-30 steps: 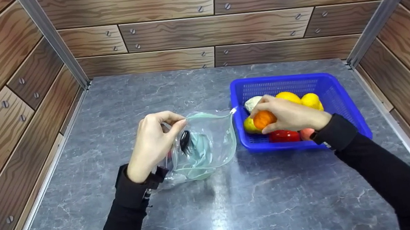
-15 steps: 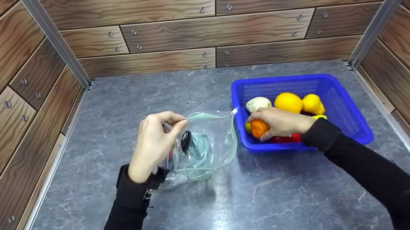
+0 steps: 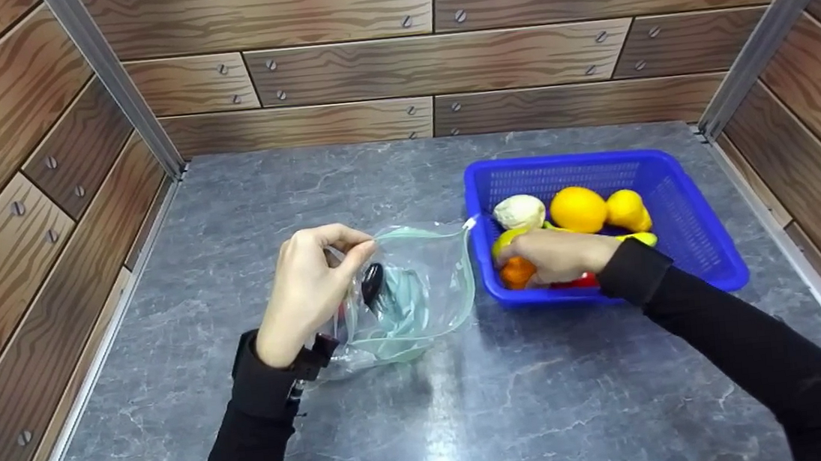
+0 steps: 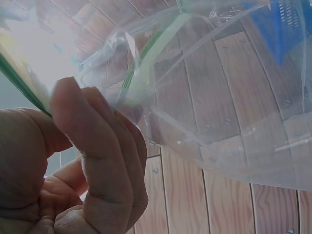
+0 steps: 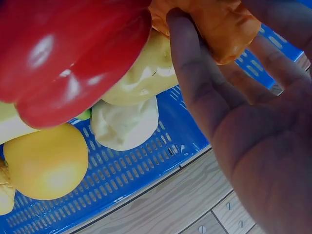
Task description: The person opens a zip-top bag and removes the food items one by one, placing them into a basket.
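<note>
At the left, my left hand (image 3: pixel 310 285) pinches the rim of a clear zip bag (image 3: pixel 449 279) between thumb and fingertips. The bag's mouth gapes to the right, with a dark object (image 3: pixel 372 283) visible through the plastic. My right hand (image 3: pixel 560 255) is down inside the blue basket (image 3: pixel 562 159), holding an orange mandarin-like fruit (image 3: pixel 516 274) near the front left corner. Its fingers curl against the fruit (image 5: pixel 229 29) in the right wrist view. A yellow-green fruit (image 3: pixel 508 240) lies just behind it. The hand partly covers a red, glossy pepper-like item (image 5: pixel 73 63).
Also in the basket are a whitish lumpy item (image 3: pixel 519 212), a round yellow fruit (image 3: pixel 578 209) and a lemon-like fruit (image 3: pixel 627 210). Wood-patterned walls enclose the grey tabletop (image 3: pixel 301 188) at the back and both sides. The bag's slider touches or nearly touches the basket's left rim.
My right hand has lowered the orange fruit from above the basket toward its front left corner, uncovering the whitish and yellow items. The left hand and bag stay put.
</note>
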The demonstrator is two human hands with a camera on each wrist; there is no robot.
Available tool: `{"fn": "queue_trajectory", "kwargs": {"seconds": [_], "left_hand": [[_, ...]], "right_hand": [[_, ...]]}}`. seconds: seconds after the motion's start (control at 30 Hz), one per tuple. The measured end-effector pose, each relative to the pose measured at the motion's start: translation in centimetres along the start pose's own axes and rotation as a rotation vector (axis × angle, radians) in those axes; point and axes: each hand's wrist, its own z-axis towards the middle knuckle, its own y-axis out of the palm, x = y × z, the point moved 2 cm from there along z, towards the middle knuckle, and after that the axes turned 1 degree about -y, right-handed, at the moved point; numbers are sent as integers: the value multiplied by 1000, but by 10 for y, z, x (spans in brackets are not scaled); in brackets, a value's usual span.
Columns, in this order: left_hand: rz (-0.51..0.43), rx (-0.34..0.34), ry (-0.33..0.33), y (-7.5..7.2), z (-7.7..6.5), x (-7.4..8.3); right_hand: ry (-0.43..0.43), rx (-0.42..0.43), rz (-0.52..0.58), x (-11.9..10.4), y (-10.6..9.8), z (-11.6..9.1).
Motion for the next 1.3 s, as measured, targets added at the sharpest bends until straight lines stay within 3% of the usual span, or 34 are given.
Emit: {"fn": "queue_trajectory", "kwargs": {"seconds": [0.13, 0.3, 0.5, 0.63, 0.7, 0.8, 0.93, 1.17, 1.3], "left_hand": [[0, -2, 3, 1, 1, 1], [1, -10, 1, 1, 1, 2], [1, -14, 2, 2, 2, 2], [-7, -15, 1, 3, 2, 2], [-11, -15, 1, 3, 2, 2], [-20, -20, 5, 3, 2, 3], [-21, -33, 9, 3, 0, 3], [-21, -40, 5, 4, 1, 2], [-12, -26, 8, 4, 2, 2]], "right_hand": [[35, 59, 69, 1, -11, -7], [36, 241, 85, -9, -38, -18], [-106, 494, 64, -48, -67, -30], [-271, 617, 82, -83, -70, -28], [-356, 640, 77, -100, -67, -23], [-444, 638, -10, -123, -60, -9], [-469, 555, -148, -145, -47, 15], [-370, 341, -333, -161, -21, 65], [-310, 273, -456, -163, -7, 90]]}}
